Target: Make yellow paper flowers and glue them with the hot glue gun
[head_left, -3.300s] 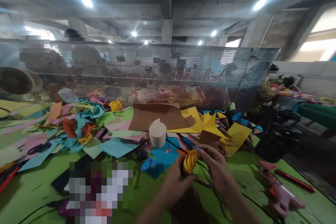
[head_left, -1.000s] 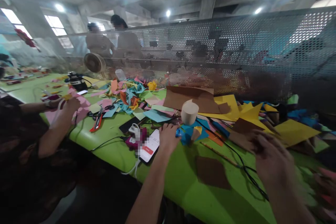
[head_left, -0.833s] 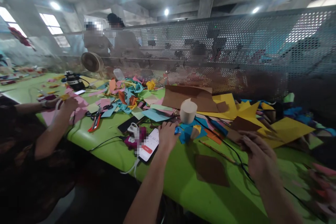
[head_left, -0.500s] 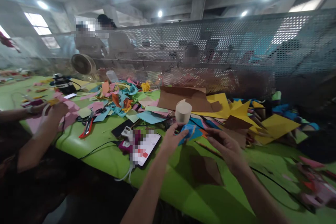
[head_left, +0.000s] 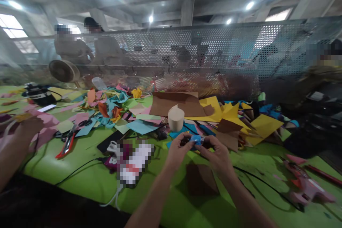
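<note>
Between my two hands, over the green table, is a small blue thing [head_left: 196, 140] with a shiny, wrapper-like surface; its exact kind I cannot make out. My left hand [head_left: 182, 146] pinches its left side with thumb and fingers. On the other side my right hand [head_left: 216, 151] grips it, fingers curled and thumb pressed in. A piece of brown paper [head_left: 201, 180] lies on the table just below the hands. Behind them stands a cream-coloured roll of tape [head_left: 176, 119], close to some blue paper.
Coloured paper scraps [head_left: 114, 101] and yellow sheets [head_left: 267, 128] heap along the back. To the left are a phone [head_left: 140, 160], a power strip [head_left: 110, 162], a red cutter [head_left: 66, 146] and a co-worker's arm [head_left: 20, 137]. A pink glue gun [head_left: 307, 185] with its cable lies right.
My right hand has come in from the right and closed on the blue thing, which my left hand was holding alone. The camera view has turned to the right.
</note>
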`<state>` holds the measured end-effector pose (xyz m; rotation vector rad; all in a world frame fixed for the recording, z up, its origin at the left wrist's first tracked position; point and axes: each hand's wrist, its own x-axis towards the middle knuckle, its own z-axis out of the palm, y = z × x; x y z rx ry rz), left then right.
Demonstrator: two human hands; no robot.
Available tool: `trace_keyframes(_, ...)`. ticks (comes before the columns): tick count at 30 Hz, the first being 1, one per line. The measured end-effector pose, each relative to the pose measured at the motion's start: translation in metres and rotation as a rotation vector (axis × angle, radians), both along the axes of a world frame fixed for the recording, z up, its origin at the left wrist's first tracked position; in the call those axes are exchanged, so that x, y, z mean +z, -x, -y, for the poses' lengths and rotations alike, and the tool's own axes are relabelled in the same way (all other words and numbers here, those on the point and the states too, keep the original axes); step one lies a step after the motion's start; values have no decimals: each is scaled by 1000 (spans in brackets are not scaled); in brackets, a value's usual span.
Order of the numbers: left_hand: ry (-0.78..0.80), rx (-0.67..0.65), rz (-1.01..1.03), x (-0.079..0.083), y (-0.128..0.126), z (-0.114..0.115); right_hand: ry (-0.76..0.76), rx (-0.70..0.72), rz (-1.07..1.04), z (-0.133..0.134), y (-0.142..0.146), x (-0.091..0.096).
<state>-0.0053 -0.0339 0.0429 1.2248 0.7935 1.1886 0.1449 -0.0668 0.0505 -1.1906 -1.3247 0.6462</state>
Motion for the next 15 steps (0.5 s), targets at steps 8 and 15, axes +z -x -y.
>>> trace_keyframes(8, -124, -47, -90, -8, 8, 9, -31, -20, 76, 6, 0, 1)
trace_keyframes(15, -99, 26, -117, -1, 10, 13, 41, 59, 58, 8, 1, 3)
